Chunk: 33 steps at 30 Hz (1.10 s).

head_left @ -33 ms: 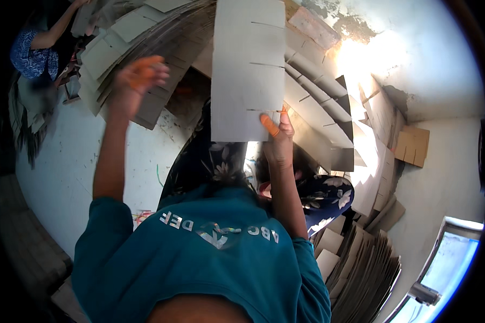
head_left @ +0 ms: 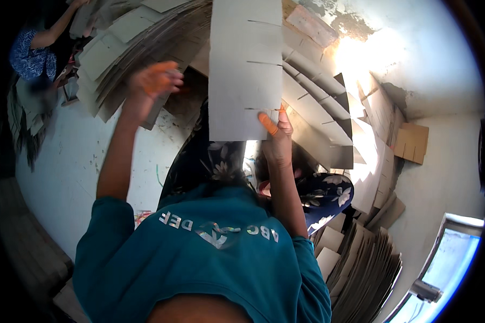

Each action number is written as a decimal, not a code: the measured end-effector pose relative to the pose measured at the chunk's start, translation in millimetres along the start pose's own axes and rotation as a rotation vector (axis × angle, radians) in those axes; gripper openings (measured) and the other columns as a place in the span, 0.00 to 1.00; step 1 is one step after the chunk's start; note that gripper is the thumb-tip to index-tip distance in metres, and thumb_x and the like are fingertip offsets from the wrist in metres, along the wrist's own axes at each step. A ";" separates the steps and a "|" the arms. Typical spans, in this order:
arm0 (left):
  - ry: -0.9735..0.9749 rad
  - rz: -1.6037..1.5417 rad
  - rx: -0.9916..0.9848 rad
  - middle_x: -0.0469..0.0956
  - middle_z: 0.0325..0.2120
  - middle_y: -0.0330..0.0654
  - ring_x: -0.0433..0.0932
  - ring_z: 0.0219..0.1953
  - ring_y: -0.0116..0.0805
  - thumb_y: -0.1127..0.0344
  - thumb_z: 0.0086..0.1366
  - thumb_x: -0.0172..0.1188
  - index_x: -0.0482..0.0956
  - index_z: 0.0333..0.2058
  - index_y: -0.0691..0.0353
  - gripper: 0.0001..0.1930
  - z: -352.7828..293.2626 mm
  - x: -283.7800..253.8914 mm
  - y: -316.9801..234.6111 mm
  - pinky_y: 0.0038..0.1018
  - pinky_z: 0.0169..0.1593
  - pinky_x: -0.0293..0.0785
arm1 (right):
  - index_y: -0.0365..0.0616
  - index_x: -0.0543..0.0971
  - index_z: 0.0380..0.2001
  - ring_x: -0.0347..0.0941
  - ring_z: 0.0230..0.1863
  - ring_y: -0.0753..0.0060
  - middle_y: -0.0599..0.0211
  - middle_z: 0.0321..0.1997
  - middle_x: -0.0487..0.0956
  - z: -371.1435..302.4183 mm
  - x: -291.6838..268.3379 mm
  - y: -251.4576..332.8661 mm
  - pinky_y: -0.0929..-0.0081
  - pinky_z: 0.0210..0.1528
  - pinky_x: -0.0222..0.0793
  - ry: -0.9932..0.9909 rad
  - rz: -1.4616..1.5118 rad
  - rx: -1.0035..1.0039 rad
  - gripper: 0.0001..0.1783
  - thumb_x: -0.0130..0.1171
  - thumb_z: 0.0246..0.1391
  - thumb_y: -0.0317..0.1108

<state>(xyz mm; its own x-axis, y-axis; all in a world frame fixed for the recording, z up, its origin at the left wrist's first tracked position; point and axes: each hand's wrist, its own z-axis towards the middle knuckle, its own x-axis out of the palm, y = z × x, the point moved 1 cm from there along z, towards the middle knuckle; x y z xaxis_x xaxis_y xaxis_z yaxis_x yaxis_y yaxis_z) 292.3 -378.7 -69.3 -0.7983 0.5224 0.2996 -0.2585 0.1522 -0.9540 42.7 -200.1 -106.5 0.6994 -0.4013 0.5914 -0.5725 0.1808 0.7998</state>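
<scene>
My right hand [head_left: 277, 132] grips a long pale cardboard strip [head_left: 245, 81] near the lower right corner, with the thumb on its face. Short slits run in from the strip's right edge, and its top passes out of view. Orange covers sit on the thumb and a fingertip. To the left of the strip, my left hand [head_left: 159, 81] is raised and blurred by motion. It seems to hold nothing, its fingers loosely bent and partly apart, some with orange covers. Behind it lies a fanned stack of cardboard sheets [head_left: 118, 43].
More slotted cardboard pieces [head_left: 320, 110] lean to the right of the strip. A dense stack of cardboard [head_left: 364, 269] stands at the lower right, beside the wall. A brown cardboard piece [head_left: 412, 142] rests near that wall. Another person's arm [head_left: 51, 32] shows at the upper left.
My left hand has moved right, closer to the cardboard strip. The strip and my right hand have shifted very slightly left.
</scene>
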 end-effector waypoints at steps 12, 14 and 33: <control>0.136 -0.215 0.023 0.79 0.37 0.46 0.78 0.36 0.29 0.84 0.52 0.59 0.74 0.45 0.72 0.18 37.4 109.3 77.3 0.23 0.44 0.74 | 0.37 0.65 0.55 0.76 0.35 0.70 0.63 0.38 0.76 -44.5 -58.8 16.3 0.81 0.22 0.70 -0.065 0.166 -0.089 0.30 0.56 0.55 0.45; 0.143 -0.170 0.016 0.79 0.38 0.47 0.78 0.37 0.29 0.84 0.53 0.57 0.74 0.45 0.72 0.18 34.4 120.6 78.8 0.24 0.44 0.75 | 0.37 0.73 0.40 0.72 0.19 0.75 0.67 0.20 0.74 -50.6 -63.8 13.2 0.84 0.15 0.63 0.002 0.188 -0.038 0.16 0.58 0.54 0.38; 0.206 -0.020 -0.009 0.80 0.30 0.42 0.76 0.31 0.24 0.79 0.51 0.60 0.77 0.39 0.71 0.14 6.4 162.9 87.2 0.18 0.37 0.71 | 0.29 0.76 0.39 0.80 0.28 0.55 0.52 0.33 0.80 -69.5 -72.4 2.7 0.68 0.24 0.79 -0.246 0.272 0.001 0.12 0.58 0.53 0.26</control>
<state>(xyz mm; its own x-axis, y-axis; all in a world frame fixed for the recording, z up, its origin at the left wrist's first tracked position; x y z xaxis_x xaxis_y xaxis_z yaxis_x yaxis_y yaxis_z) 136.3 -285.7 -103.5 -0.6648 0.6797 0.3100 -0.2672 0.1712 -0.9483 20.3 -108.2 -140.0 0.3974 -0.5429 0.7398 -0.7239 0.3100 0.6163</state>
